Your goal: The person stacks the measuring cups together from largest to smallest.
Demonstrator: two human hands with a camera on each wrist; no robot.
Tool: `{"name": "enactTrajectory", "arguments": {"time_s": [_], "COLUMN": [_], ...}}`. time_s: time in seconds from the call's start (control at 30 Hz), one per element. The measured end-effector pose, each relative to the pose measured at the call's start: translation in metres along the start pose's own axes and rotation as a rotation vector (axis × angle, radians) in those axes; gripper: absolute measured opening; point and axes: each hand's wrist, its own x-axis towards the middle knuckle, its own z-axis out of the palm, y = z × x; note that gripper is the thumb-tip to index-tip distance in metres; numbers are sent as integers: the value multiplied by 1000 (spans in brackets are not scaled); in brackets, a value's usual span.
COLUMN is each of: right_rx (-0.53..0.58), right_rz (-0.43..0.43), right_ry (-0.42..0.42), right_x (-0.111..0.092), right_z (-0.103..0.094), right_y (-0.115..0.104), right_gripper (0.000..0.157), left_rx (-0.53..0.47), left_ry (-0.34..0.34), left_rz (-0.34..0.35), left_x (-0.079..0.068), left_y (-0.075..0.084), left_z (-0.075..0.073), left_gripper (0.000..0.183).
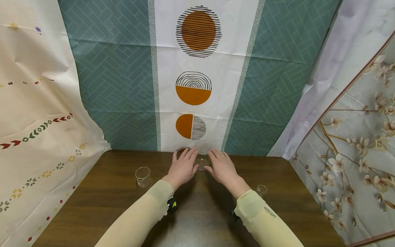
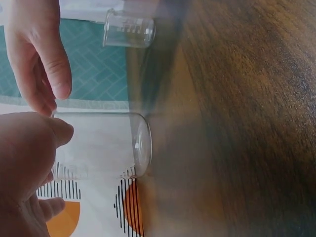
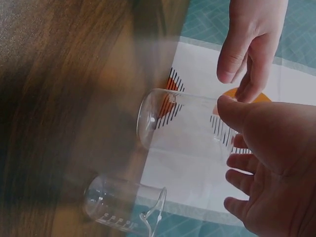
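Observation:
A large clear glass beaker [image 1: 202, 161] stands upright on the brown wooden table near its back edge, between both hands. My left hand [image 1: 182, 168] is at its left side, with loosely extended fingers near the rim and the thumb towards the front. On the other side, my right hand [image 1: 223, 168] has its fingers by the rim, loosely spread. The right wrist view shows the right thumb [image 3: 232, 111] overlapping the beaker's [image 3: 182, 118] upper end. In the left wrist view the left thumb [image 2: 61, 132] overlaps the rim area. Whether the fingertips press the glass, I cannot tell.
A medium glass beaker [image 1: 143, 177] stands to the left on the table [image 1: 197, 219]. Beyond the right wrist is a smaller beaker [image 1: 261, 189], partly behind the sleeve. A patterned teal and white curtain [image 1: 197, 65] hangs along the back, with more cloth at both sides.

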Motion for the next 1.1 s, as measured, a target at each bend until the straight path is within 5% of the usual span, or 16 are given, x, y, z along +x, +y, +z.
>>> {"name": "enactTrajectory", "arguments": {"time_s": [1.1], "right_rx": [29], "right_rz": [-7], "right_ry": [4], "right_x": [-7], "right_z": [-2], "right_y": [-4], "right_gripper": [68], "left_rx": [-11], "left_ry": [-12], "left_rz": [15], "left_x": [-9], "left_y": [3], "left_z": [-12], "left_gripper": [67]}}
